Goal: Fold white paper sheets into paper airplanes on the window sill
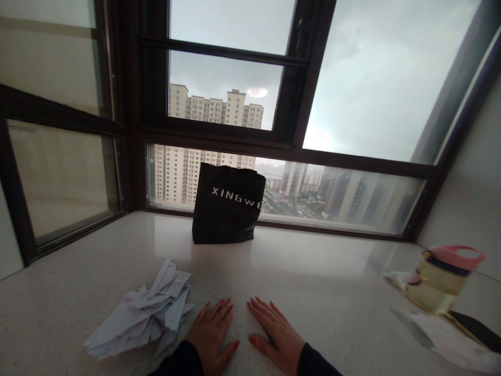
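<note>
Both hands rest palm down on the pale speckled sill, side by side with a gap between them. My left hand [213, 331] lies flat with its thumb spread and holds nothing; just left of it is a heap of folded white papers [146, 313]. My right hand [276, 331] is also flat, thumb apart from the fingers, with nothing in it. Beyond the hands a black bag [229, 209] with white lettering stands upright near the window.
On the right stands a yellowish bottle [438, 284] with a pink lid. By its base lie a dark flat object [475, 329] and crumpled white material [446, 337]. Dark-framed windows [219, 137] border the speckled sill [313, 277] at the back and left.
</note>
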Demonstrator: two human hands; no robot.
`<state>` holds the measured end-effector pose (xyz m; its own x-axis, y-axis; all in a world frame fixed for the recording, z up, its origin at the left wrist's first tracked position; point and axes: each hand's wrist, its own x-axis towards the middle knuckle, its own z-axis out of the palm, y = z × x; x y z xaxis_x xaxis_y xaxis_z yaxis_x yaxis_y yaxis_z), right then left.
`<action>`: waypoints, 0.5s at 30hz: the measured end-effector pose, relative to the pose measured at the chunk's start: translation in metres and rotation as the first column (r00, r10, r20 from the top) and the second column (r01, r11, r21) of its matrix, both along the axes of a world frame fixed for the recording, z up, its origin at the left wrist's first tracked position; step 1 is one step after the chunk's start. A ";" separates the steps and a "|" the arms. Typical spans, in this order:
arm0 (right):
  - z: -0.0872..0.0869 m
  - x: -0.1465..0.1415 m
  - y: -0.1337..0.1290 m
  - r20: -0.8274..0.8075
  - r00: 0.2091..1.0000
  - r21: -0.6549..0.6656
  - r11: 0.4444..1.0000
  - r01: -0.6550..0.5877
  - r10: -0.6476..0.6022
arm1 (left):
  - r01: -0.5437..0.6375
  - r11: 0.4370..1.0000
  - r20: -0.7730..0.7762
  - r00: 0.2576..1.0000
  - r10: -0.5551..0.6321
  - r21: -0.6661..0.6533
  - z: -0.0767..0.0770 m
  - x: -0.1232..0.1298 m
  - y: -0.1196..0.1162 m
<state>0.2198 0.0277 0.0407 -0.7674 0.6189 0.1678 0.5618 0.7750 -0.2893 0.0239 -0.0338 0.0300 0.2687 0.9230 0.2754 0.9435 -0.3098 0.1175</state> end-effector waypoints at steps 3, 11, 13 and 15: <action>0.000 0.000 0.000 -0.001 1.000 -0.002 1.000 0.002 -0.002 | -0.002 1.000 0.004 1.000 0.002 0.006 0.000 0.000 0.000; 0.003 -0.001 -0.001 0.028 1.000 -0.004 1.000 0.010 -0.010 | -0.004 1.000 -0.001 1.000 0.004 0.001 0.000 0.000 0.000; 0.003 -0.001 -0.001 0.022 1.000 -0.006 1.000 0.005 -0.005 | -0.003 1.000 -0.002 1.000 0.003 -0.001 0.000 0.000 0.000; 0.003 -0.001 -0.001 0.009 1.000 -0.007 1.000 0.002 -0.001 | -0.001 1.000 -0.001 1.000 0.001 -0.001 0.000 0.000 0.000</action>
<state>0.2190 0.0271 0.0432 -0.7678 0.6212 0.1567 0.5655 0.7721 -0.2901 0.0241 -0.0335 0.0303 0.2686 0.9233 0.2746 0.9439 -0.3092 0.1164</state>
